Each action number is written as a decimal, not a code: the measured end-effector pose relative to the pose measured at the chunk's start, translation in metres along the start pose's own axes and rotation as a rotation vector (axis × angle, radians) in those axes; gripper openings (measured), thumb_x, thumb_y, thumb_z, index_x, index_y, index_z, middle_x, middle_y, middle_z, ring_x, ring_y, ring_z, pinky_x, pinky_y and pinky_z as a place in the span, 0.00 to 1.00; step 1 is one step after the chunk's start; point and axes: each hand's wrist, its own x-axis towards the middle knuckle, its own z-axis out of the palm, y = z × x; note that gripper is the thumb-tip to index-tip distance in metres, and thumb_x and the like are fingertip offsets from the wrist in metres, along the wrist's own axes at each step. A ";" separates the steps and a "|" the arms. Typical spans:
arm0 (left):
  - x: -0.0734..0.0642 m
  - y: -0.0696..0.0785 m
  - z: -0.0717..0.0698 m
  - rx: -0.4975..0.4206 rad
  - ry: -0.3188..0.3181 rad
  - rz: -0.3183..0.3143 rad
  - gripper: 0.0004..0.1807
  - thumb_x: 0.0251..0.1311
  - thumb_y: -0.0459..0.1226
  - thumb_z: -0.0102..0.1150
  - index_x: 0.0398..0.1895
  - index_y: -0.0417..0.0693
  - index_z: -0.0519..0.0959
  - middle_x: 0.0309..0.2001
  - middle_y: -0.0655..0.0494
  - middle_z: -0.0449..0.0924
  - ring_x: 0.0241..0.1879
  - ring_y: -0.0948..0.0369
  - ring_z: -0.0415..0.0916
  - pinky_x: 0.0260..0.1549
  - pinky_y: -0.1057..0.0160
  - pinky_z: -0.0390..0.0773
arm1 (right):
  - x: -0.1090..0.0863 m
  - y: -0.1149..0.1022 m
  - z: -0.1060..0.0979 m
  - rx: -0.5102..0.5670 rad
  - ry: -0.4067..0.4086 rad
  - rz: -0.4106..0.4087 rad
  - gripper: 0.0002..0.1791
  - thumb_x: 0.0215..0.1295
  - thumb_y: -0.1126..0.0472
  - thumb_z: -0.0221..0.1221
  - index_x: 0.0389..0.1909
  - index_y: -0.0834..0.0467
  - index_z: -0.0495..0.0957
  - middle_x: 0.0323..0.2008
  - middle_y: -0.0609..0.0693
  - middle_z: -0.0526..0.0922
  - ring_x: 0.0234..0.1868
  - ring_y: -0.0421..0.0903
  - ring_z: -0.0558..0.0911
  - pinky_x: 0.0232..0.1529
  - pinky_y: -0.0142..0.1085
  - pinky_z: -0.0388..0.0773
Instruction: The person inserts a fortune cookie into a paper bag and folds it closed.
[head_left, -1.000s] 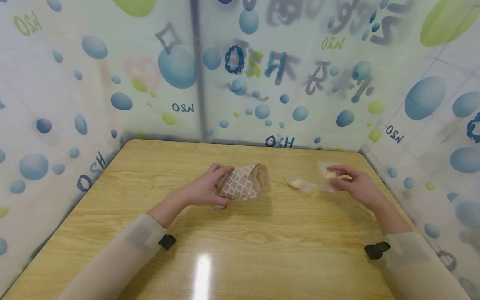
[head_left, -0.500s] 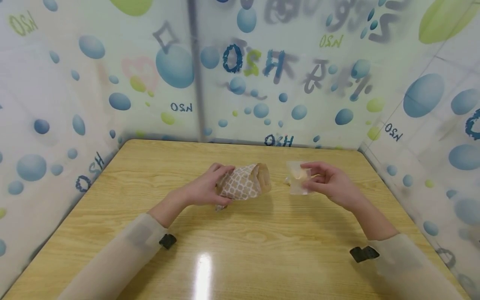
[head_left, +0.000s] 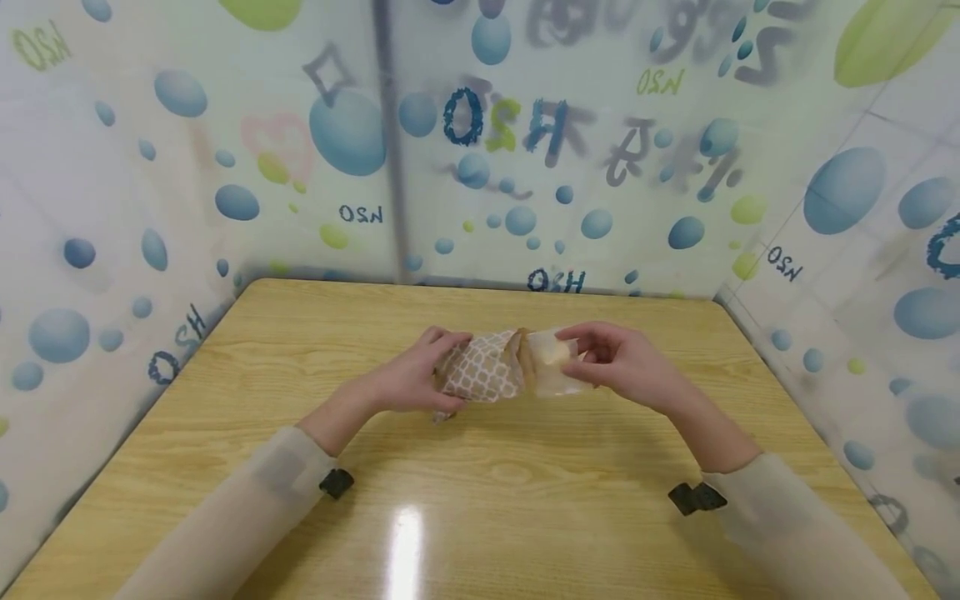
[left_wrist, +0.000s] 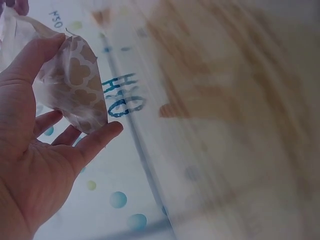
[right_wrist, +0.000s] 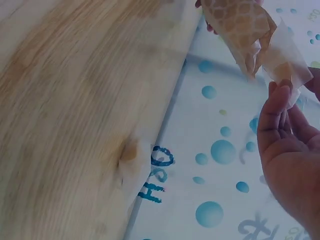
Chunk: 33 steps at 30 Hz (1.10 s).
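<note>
Patterned paper bag (head_left: 482, 367), mid-frame, gripped by left hand (head_left: 408, 373); right hand (head_left: 628, 365) pinches filmy packet (head_left: 551, 385) at the bag's mouth.
Both look light. Bag likely soft, crumples easily: hold lightly by the sides. Packet probably slick, best pinched at outer edge. Pale contents (head_left: 556, 356) too blurred to name; can't tell whether packet's far edge is inside. Second packet (right_wrist: 132, 165), lower middle of right-wrist view, hard to make out.

- Bag (head_left: 482, 371) in the left hand (head_left: 411, 377), over the table (head_left: 480, 500)
- Packet (head_left: 546, 377) in the right hand (head_left: 626, 364), right of the bag, at its mouth
- Second packet (right_wrist: 133, 167) on the table
- Wall (head_left: 480, 208) behind the table
</note>
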 end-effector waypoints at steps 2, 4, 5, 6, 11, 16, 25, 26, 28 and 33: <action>0.001 0.001 0.000 -0.002 -0.001 0.004 0.57 0.59 0.41 0.82 0.87 0.44 0.58 0.73 0.39 0.62 0.68 0.46 0.69 0.66 0.44 0.80 | 0.003 -0.004 0.002 0.004 -0.006 0.006 0.25 0.74 0.54 0.71 0.69 0.53 0.82 0.46 0.55 0.85 0.35 0.45 0.79 0.32 0.35 0.80; 0.001 0.002 0.001 -0.006 -0.003 0.006 0.57 0.59 0.41 0.82 0.87 0.44 0.58 0.73 0.39 0.62 0.68 0.46 0.69 0.67 0.43 0.80 | 0.005 -0.008 0.004 -0.003 -0.004 0.010 0.25 0.74 0.54 0.71 0.68 0.55 0.82 0.47 0.55 0.85 0.35 0.45 0.79 0.31 0.35 0.78; 0.002 0.002 0.001 -0.012 -0.004 0.005 0.57 0.59 0.41 0.83 0.87 0.44 0.58 0.73 0.39 0.62 0.68 0.46 0.69 0.67 0.43 0.80 | 0.006 -0.008 0.005 -0.008 -0.002 0.010 0.25 0.74 0.55 0.71 0.68 0.56 0.82 0.48 0.56 0.85 0.35 0.45 0.79 0.31 0.35 0.78; 0.002 0.002 0.002 -0.012 -0.005 0.005 0.57 0.59 0.41 0.83 0.87 0.45 0.58 0.73 0.39 0.62 0.68 0.46 0.69 0.67 0.42 0.80 | 0.007 -0.009 0.006 -0.015 0.002 0.009 0.25 0.74 0.55 0.71 0.68 0.56 0.82 0.49 0.56 0.86 0.35 0.44 0.78 0.31 0.35 0.77; 0.003 0.004 0.002 -0.020 -0.010 0.010 0.57 0.58 0.41 0.83 0.87 0.45 0.58 0.73 0.39 0.62 0.68 0.47 0.69 0.66 0.44 0.81 | 0.013 -0.009 0.010 -0.051 0.023 -0.012 0.24 0.74 0.55 0.71 0.67 0.57 0.83 0.48 0.56 0.86 0.35 0.45 0.77 0.30 0.34 0.76; 0.003 0.006 0.002 -0.026 -0.013 0.007 0.58 0.58 0.41 0.83 0.87 0.45 0.58 0.73 0.40 0.62 0.67 0.48 0.70 0.64 0.46 0.82 | 0.017 -0.009 0.017 -0.112 0.037 -0.045 0.23 0.72 0.54 0.73 0.65 0.56 0.85 0.45 0.53 0.86 0.35 0.47 0.76 0.31 0.34 0.75; 0.005 0.007 0.004 -0.021 -0.010 0.007 0.58 0.58 0.42 0.83 0.87 0.45 0.58 0.73 0.40 0.63 0.67 0.48 0.70 0.66 0.45 0.82 | 0.024 -0.017 0.031 -0.202 0.058 -0.071 0.23 0.72 0.55 0.73 0.65 0.53 0.86 0.44 0.49 0.88 0.33 0.48 0.77 0.31 0.35 0.76; 0.006 0.007 0.004 -0.021 -0.010 0.009 0.58 0.58 0.42 0.83 0.88 0.46 0.57 0.73 0.40 0.62 0.67 0.48 0.70 0.66 0.45 0.82 | 0.024 -0.018 0.033 -0.212 0.061 -0.079 0.22 0.72 0.55 0.73 0.65 0.53 0.86 0.43 0.48 0.88 0.33 0.47 0.77 0.31 0.35 0.76; 0.006 0.007 0.004 -0.026 -0.011 0.009 0.58 0.58 0.42 0.83 0.88 0.45 0.57 0.74 0.40 0.62 0.68 0.48 0.70 0.66 0.46 0.82 | 0.025 -0.019 0.035 -0.227 0.063 -0.091 0.23 0.72 0.55 0.73 0.65 0.52 0.86 0.43 0.47 0.88 0.33 0.47 0.77 0.31 0.35 0.76; 0.006 0.005 0.003 -0.037 -0.002 -0.003 0.59 0.59 0.43 0.83 0.88 0.46 0.56 0.75 0.40 0.61 0.69 0.47 0.70 0.66 0.46 0.83 | 0.023 -0.017 0.035 -0.225 0.091 -0.119 0.26 0.73 0.55 0.73 0.69 0.52 0.83 0.46 0.49 0.88 0.34 0.46 0.78 0.32 0.35 0.77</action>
